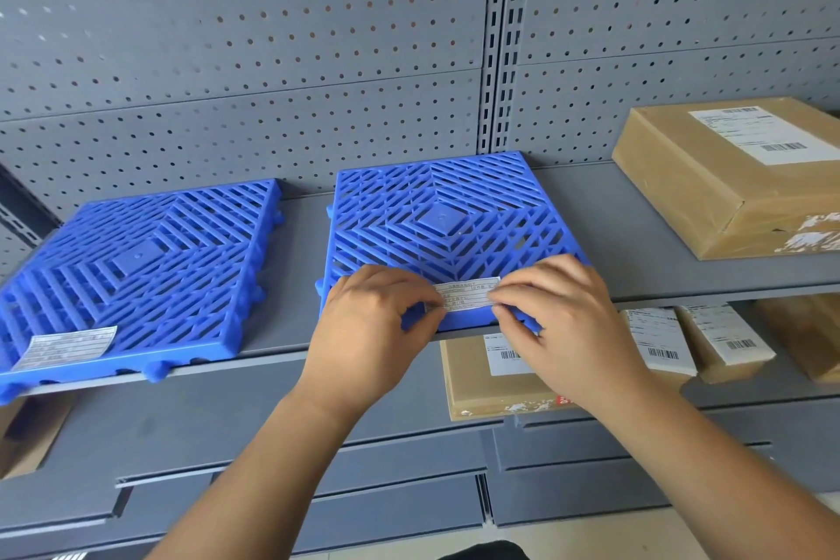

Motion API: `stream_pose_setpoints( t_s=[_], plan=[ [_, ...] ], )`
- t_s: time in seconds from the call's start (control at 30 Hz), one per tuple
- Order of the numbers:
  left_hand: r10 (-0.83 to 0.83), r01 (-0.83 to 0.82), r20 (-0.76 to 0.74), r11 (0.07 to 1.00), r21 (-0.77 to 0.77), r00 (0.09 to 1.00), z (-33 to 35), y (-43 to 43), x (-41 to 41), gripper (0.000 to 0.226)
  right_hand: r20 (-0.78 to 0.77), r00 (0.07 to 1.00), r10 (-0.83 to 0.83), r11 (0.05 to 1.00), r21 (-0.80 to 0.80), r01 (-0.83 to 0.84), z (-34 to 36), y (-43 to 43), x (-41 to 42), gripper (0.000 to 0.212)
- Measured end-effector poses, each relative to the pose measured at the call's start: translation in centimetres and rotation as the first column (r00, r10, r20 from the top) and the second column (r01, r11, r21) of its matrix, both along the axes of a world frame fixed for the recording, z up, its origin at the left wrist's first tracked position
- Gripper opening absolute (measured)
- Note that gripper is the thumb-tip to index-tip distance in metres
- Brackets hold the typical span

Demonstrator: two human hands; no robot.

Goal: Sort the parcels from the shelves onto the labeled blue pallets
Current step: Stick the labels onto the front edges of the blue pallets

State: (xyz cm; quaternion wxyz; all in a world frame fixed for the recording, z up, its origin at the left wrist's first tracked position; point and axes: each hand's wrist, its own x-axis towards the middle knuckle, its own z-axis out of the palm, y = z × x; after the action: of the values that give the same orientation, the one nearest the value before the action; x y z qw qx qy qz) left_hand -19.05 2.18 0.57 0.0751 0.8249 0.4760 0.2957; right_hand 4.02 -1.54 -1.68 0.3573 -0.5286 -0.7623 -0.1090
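Two blue slatted pallets lie on the upper grey shelf. The left pallet (141,268) carries a white label (66,346) at its front left corner. The right pallet (447,223) has a small white label (466,295) at its front edge. My left hand (372,332) pinches that label's left end and my right hand (568,323) pinches its right end. A large brown parcel (727,182) with a shipping label lies on the same shelf at the far right.
On the lower shelf sit several brown parcels with barcode labels (495,382), (727,346), partly hidden by my right hand. A cardboard box (27,437) shows at lower left. Grey pegboard (272,59) backs the shelves.
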Motion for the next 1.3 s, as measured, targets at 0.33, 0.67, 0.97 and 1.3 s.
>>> stream_pose_setpoints(
  t_s=[0.33,0.67,0.97,1.3],
  plan=[
    [0.026,-0.027,0.085,1.0,0.015,0.996,1.0,-0.4,-0.3,0.026,-0.066,0.991,-0.118,0.992,-0.057,0.115,1.4,-0.6,-0.4,0.02],
    [0.011,-0.016,0.051,0.995,0.099,0.999,0.9,-0.1,0.5,0.034,0.001,0.936,-0.353,0.934,-0.051,0.353,2.1,-2.6,-0.7,0.027],
    [-0.035,0.031,0.046,0.994,0.103,0.998,1.1,-2.2,5.4,0.04,-0.03,0.848,-0.53,0.844,-0.111,0.524,2.3,-6.5,1.9,0.038],
    [-0.101,0.099,0.005,0.982,0.159,0.995,3.7,-8.0,17.5,0.044,-0.093,0.796,-0.598,0.799,-0.149,0.583,4.6,-13.8,12.3,0.044]
  ],
)
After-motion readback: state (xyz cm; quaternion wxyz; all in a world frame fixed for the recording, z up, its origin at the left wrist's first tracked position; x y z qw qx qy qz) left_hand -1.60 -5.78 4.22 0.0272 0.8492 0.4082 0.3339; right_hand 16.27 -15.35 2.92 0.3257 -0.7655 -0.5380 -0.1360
